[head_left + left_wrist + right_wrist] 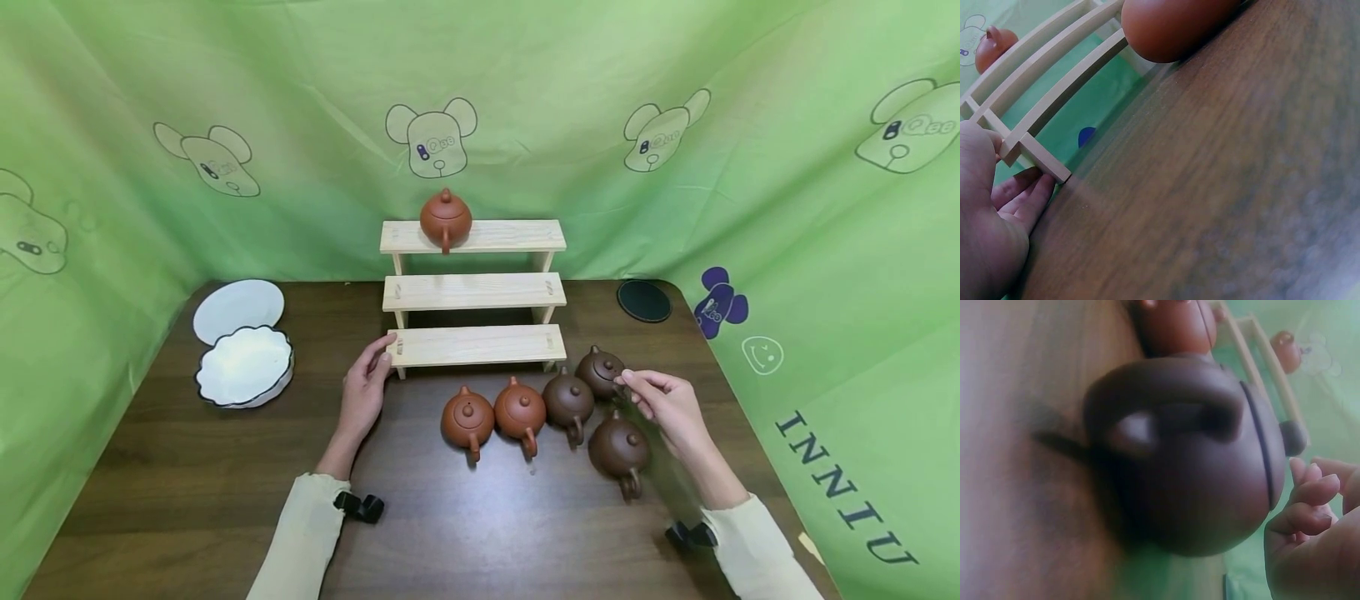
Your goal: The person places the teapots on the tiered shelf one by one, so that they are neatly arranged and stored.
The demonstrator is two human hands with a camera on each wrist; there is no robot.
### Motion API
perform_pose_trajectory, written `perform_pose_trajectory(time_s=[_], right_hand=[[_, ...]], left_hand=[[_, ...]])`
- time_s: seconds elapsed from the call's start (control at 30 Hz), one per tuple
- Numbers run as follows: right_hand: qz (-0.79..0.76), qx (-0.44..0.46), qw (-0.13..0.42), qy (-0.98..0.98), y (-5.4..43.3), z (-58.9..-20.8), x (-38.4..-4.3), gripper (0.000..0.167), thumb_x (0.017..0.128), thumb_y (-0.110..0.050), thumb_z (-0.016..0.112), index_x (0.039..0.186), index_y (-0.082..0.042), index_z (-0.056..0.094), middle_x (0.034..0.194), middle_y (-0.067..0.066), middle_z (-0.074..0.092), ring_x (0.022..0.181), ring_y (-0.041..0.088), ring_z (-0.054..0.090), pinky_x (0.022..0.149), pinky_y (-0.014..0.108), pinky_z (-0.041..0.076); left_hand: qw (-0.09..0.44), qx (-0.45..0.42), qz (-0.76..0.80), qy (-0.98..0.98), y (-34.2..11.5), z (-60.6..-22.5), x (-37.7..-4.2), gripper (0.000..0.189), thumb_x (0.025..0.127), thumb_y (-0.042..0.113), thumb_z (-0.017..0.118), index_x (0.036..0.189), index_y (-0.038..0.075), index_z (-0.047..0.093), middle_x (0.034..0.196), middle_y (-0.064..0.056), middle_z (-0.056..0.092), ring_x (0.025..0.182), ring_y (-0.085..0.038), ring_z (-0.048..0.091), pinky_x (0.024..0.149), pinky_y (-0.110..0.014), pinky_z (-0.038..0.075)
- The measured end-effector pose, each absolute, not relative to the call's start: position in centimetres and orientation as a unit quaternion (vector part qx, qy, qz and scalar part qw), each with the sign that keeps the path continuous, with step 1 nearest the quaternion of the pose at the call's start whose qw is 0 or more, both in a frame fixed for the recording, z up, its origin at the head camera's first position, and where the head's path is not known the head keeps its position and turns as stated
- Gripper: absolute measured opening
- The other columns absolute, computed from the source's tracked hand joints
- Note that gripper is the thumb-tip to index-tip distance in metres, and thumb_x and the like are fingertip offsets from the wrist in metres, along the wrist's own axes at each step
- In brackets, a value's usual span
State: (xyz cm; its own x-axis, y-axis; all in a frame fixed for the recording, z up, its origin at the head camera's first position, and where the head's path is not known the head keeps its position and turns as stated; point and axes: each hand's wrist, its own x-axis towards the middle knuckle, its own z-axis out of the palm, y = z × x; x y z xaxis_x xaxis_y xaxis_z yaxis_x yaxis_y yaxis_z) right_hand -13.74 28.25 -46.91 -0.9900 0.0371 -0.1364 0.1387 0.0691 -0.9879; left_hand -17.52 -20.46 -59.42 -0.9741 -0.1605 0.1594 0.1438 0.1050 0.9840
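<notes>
My left hand (pixel 365 392) grips the left front end of a three-step wooden display stand (pixel 476 346), its fingers by the front leg in the left wrist view. At the right, my right hand (pixel 670 408) pinches the farthest dark brown teapot (pixel 597 372) at its right side; in the right wrist view that contact is hidden behind a nearer dark brown teapot (pixel 1204 481). Another dark brown teapot (pixel 567 398) stands to the left. Beside it are two reddish-brown teapots, one (pixel 520 410) next to the other (pixel 467 417). A third reddish-brown teapot (pixel 446 218) sits on the top step.
A scalloped white dish (pixel 246 367) with a dark rim and a white oval plate (pixel 240 310) lie at the left. A dark round coaster (pixel 644 301) is at the back right corner. Green printed cloth (pixel 540 108) hangs round the wooden table (pixel 172 483).
</notes>
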Motion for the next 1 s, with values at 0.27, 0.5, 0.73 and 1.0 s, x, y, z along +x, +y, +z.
perform_pose_trajectory(time_s=[0.27, 0.5, 0.73, 1.0], right_hand=[[-0.668, 0.072, 0.059, 0.738, 29.1, -47.7, -12.3, 0.019, 0.108, -0.015, 0.076, 0.094, -0.018, 0.087, 0.088, -0.006, 0.08, 0.058, -0.001, 0.049, 0.051, 0.013, 0.041], [-0.656, 0.089, 0.055, 0.748, 30.0, -48.2, -10.7, 0.02, 0.106, -0.01, 0.077, 0.088, -0.014, 0.085, 0.073, -0.009, 0.069, 0.057, 0.001, 0.048, 0.051, 0.016, 0.04], [-0.633, 0.093, 0.054, 0.767, 30.8, -48.6, -8.8, 0.023, 0.104, -0.007, 0.077, 0.081, -0.008, 0.08, 0.067, -0.009, 0.061, 0.054, 0.003, 0.045, 0.05, 0.022, 0.038], [-0.58, 0.099, 0.102, 0.802, 31.8, -48.4, -7.6, 0.029, 0.104, -0.012, 0.078, 0.077, -0.002, 0.079, 0.061, -0.01, 0.059, 0.053, 0.002, 0.042, 0.048, 0.022, 0.037]], left_hand=[[0.126, -0.009, -0.674, -0.728, -20.1, -58.7, -17.2, 0.036, 0.116, 0.033, 0.064, 0.15, 0.025, 0.071, 0.156, -0.003, 0.066, 0.128, -0.015, 0.069, 0.1, -0.023, 0.061], [0.125, -0.001, -0.667, -0.735, -19.9, -58.0, -16.9, 0.037, 0.116, 0.034, 0.063, 0.151, 0.024, 0.071, 0.156, -0.006, 0.065, 0.13, -0.014, 0.068, 0.1, -0.02, 0.06], [0.133, -0.005, -0.667, -0.733, -19.5, -56.8, -16.2, 0.038, 0.117, 0.031, 0.061, 0.151, 0.017, 0.07, 0.154, -0.017, 0.065, 0.131, -0.019, 0.068, 0.101, -0.023, 0.06], [0.127, -0.004, -0.666, -0.735, -18.9, -55.3, -15.7, 0.038, 0.118, 0.024, 0.058, 0.153, 0.011, 0.068, 0.152, -0.021, 0.066, 0.13, -0.017, 0.067, 0.1, -0.02, 0.059]])
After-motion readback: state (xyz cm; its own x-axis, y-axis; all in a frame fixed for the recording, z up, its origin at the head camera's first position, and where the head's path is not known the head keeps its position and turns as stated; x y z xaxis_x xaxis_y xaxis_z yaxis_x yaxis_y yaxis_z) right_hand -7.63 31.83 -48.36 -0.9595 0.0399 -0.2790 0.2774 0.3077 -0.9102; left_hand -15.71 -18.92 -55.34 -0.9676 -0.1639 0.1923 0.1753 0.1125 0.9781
